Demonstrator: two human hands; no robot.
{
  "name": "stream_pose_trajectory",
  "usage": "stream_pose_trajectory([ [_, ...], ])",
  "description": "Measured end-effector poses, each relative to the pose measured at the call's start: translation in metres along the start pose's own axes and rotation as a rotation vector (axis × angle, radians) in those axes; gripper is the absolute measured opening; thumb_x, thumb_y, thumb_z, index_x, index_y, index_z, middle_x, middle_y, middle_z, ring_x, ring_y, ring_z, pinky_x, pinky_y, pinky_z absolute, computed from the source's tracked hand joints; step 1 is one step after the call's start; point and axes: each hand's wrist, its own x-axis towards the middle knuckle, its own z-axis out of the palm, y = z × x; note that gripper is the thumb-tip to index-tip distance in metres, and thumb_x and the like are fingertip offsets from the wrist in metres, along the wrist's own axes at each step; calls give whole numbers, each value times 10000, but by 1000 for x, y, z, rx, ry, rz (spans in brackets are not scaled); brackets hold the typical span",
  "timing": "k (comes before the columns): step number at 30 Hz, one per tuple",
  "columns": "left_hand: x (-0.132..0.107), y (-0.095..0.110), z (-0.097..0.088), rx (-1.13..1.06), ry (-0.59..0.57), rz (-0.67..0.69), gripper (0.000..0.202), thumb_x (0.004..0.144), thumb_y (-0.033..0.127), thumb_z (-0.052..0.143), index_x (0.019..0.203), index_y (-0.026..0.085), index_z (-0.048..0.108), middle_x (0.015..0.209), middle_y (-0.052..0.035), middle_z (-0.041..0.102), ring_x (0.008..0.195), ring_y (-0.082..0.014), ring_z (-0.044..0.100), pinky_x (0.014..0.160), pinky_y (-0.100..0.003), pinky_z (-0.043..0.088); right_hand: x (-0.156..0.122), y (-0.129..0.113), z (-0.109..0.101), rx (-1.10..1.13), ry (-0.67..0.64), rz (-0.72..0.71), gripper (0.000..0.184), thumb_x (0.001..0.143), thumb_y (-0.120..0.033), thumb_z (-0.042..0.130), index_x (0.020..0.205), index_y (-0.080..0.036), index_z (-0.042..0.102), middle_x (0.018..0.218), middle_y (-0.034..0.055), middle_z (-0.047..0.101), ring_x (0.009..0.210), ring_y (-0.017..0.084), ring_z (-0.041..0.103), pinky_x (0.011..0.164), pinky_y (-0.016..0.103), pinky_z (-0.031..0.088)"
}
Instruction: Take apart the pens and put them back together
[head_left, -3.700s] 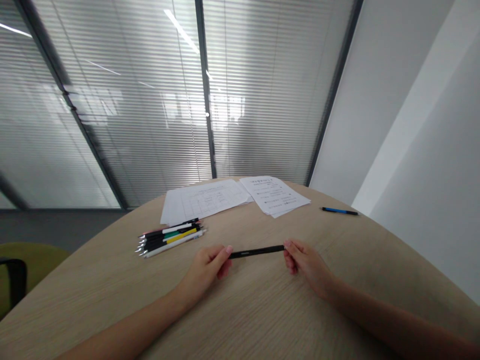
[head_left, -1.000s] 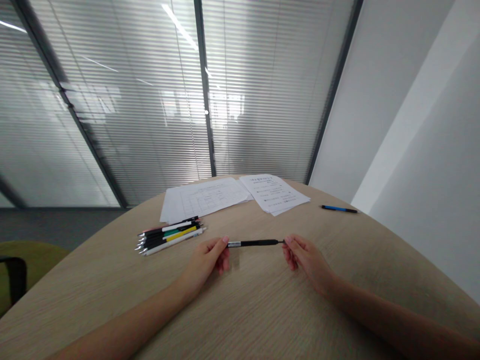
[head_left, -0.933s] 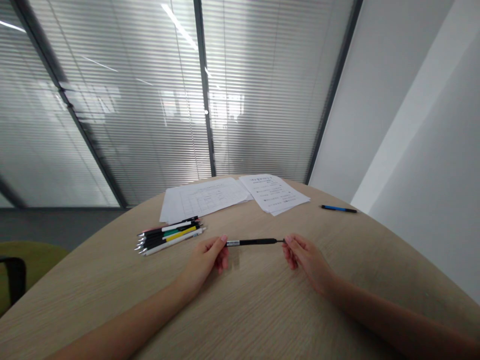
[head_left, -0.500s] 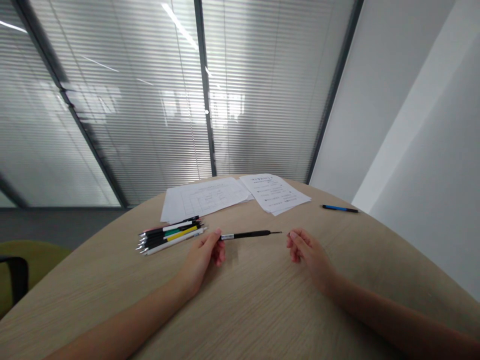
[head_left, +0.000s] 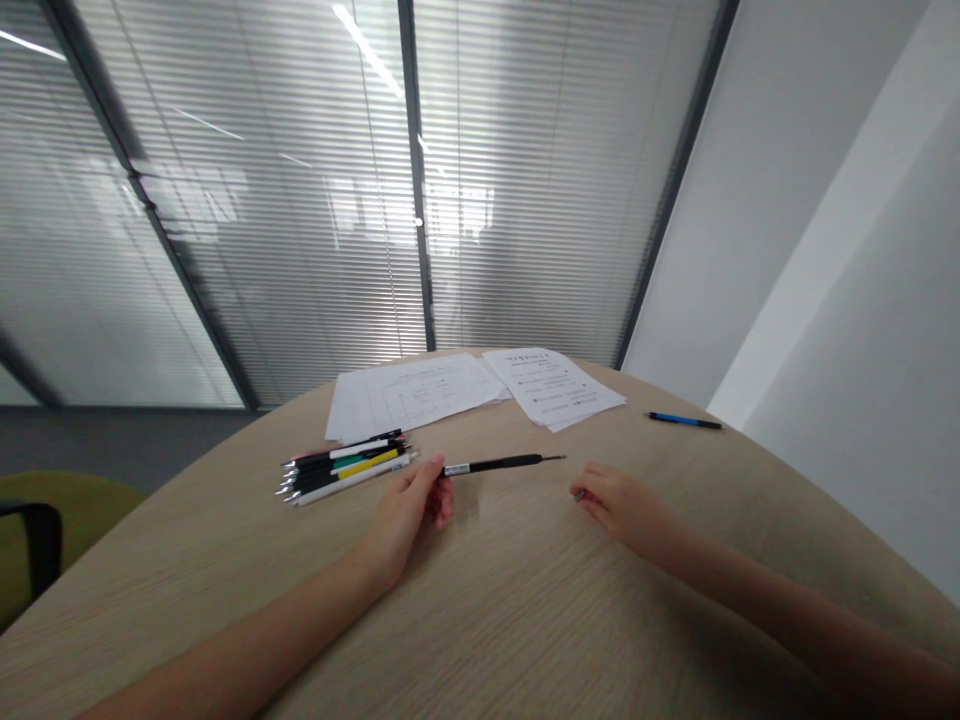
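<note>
My left hand (head_left: 411, 500) is closed on one end of a black pen (head_left: 495, 464) with a white label near the fingers. The pen is held nearly level over the table, its thin bare refill (head_left: 553, 458) sticking out to the right. A short gap to the right of that refill is my right hand (head_left: 615, 505), fingers curled in a pinch. A small grey piece (head_left: 579, 495) shows at its fingertips, too small to make out fully. Behind the left hand lies a bunch of several pens (head_left: 345, 468), white, black, green and yellow.
Printed sheets (head_left: 409, 395) and another small stack of paper (head_left: 551, 388) lie at the far side of the round wooden table (head_left: 480, 620). A blue and black pen (head_left: 682, 420) rests at the right, near the edge. A green chair (head_left: 90, 515) stands at the left.
My right hand has turned palm down and drawn slightly down from the refill's tip, the small grey piece now showing under its fingers. My left hand keeps its hold on the pen.
</note>
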Motion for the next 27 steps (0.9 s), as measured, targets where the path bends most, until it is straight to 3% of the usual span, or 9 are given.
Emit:
stream_pose_trajectory([
  [9,-1,0,0,16,-6,-2,347,688,480,478,558,159,490,388,38,484,338,-84,405,375,-196,304,-1,2,-10,-20,-143,-59,288,702,7,381,791,-175,586,828,62,585,761,164,558,684,268,413],
  [13,-2,0,2,34,-16,2,360,702,480,465,548,156,492,395,33,486,347,-86,407,379,-198,308,1,8,-14,-19,-22,-17,336,682,23,359,868,-159,571,881,71,578,787,171,548,715,291,404],
  [17,-4,1,4,55,-29,5,353,703,470,467,547,155,495,394,31,491,348,-87,406,378,-198,305,4,4,-23,20,147,38,190,788,-135,376,839,-177,554,796,50,558,717,161,530,675,288,405],
  [21,-5,1,4,72,-40,3,355,693,482,462,548,160,496,395,33,494,352,-90,411,384,-200,308,4,-7,-24,137,105,-21,150,804,-231,411,814,-194,556,774,23,530,625,125,505,600,250,399],
  [27,-5,1,4,89,-42,-6,358,683,485,470,528,162,488,388,31,498,345,-92,413,389,-203,310,3,-7,-18,198,144,-24,105,739,-168,458,728,-198,557,709,3,523,588,118,485,552,234,381],
])
